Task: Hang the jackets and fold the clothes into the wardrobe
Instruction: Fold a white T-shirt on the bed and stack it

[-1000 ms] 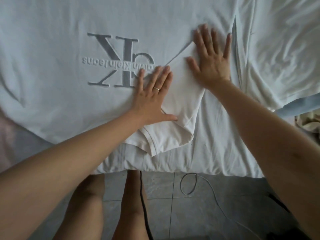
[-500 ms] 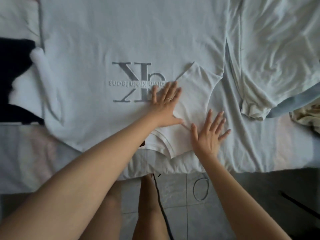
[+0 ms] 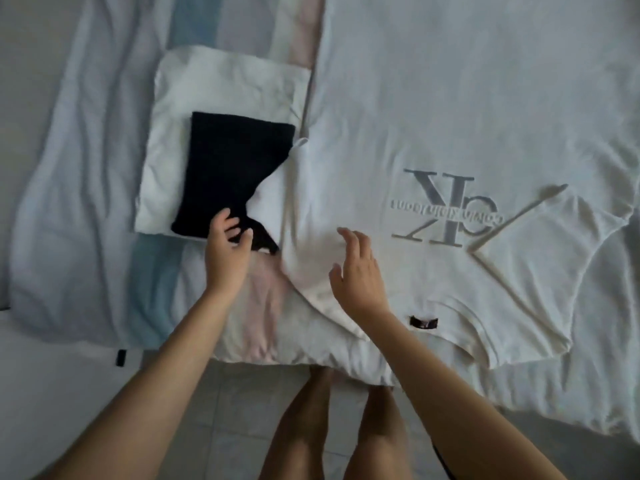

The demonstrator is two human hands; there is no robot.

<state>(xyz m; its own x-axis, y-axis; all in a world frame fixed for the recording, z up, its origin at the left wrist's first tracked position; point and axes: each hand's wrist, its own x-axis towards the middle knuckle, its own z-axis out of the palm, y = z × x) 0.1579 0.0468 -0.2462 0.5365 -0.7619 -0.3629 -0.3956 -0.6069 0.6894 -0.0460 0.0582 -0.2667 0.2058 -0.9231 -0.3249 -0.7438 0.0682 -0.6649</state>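
White T-shirt flat on the bed, collar end toward the person, grey logo reading upside down from here. Black neck label shows at the collar. The folded sleeve, on the person's right, lies turned in across the chest, its tip just beside the logo. The other sleeve lies spread out to the left, its edge overlapping the neighbouring pile.

Right hand is over the shirt's near shoulder, fingers spread and relaxed, gripping nothing. The frame is smeared here, so whether the palm actually touches the cloth is hard to call. Left hand is well apart from it, over the near edge of the black folded garment, fingers loosely curled with nothing visibly in them.

That black piece sits on top of a folded white garment, just left of the T-shirt. Beneath it all is a rumpled bedsheet with pale blue and pink stripes. Grey floor tiles and the person's bare legs are at the bottom.
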